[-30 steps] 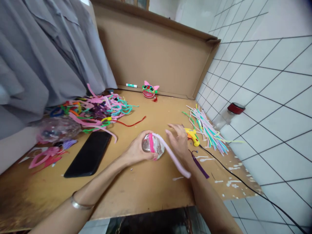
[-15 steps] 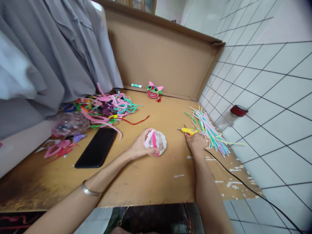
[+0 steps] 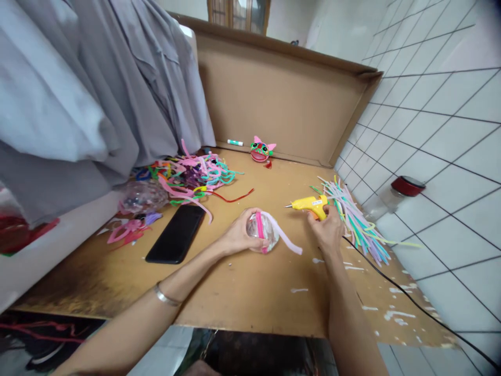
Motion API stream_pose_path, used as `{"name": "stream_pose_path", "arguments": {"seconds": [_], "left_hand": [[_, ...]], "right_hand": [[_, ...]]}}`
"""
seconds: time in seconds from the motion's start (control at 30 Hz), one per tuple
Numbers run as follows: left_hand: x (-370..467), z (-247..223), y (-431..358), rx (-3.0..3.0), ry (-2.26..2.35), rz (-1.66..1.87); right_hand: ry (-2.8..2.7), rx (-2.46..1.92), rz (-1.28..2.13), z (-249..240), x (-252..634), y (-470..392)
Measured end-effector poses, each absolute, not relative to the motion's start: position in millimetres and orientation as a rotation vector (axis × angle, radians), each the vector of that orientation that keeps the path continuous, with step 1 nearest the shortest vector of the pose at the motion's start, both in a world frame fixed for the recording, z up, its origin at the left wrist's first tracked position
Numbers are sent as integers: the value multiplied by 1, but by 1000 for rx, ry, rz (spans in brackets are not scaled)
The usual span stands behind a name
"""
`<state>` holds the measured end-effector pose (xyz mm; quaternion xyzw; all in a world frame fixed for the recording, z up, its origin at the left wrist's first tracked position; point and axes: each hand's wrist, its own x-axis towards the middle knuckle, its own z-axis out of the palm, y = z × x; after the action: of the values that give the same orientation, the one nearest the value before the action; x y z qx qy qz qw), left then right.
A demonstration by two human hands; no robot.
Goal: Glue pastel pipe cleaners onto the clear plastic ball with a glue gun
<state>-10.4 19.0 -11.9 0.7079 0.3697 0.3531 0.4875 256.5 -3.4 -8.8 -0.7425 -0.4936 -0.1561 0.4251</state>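
Observation:
My left hand (image 3: 242, 232) is closed around a clear round plastic piece (image 3: 269, 235) over the middle of the table. A bright pink strip (image 3: 260, 225) runs across the piece, and a pale lilac pipe cleaner (image 3: 287, 241) hangs off its right side with a free end. In my right hand (image 3: 327, 227) is a yellow glue gun (image 3: 311, 203), its nozzle pointing left. The fingers wrap its handle, and a black cord (image 3: 376, 269) trails off to the lower right.
A pipe-cleaner bundle (image 3: 352, 219) lies right, near a red-lidded jar (image 3: 405, 188). At left are a tangled pipe-cleaner pile (image 3: 199, 172) and a black phone (image 3: 176, 235). A colourful animal-face ornament (image 3: 261, 150) and a glue stick (image 3: 235, 142) sit by the cardboard wall (image 3: 274, 99).
The glue gun has been raised off the table by my right hand. The lilac pipe cleaner now extends out to the right of the plastic piece. The whole view has shifted somewhat.

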Motion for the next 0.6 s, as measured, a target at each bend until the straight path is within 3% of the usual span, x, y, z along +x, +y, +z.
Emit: {"name": "stream_pose_path", "arguments": {"seconds": [0.23, 0.6], "left_hand": [[-10, -8, 19, 1666, 840, 830], [-12, -7, 18, 1649, 836, 807]], "right_hand": [[-1384, -1572, -414, -1, 227, -14], [-1468, -1515, -466, 2, 213, -19]]}}
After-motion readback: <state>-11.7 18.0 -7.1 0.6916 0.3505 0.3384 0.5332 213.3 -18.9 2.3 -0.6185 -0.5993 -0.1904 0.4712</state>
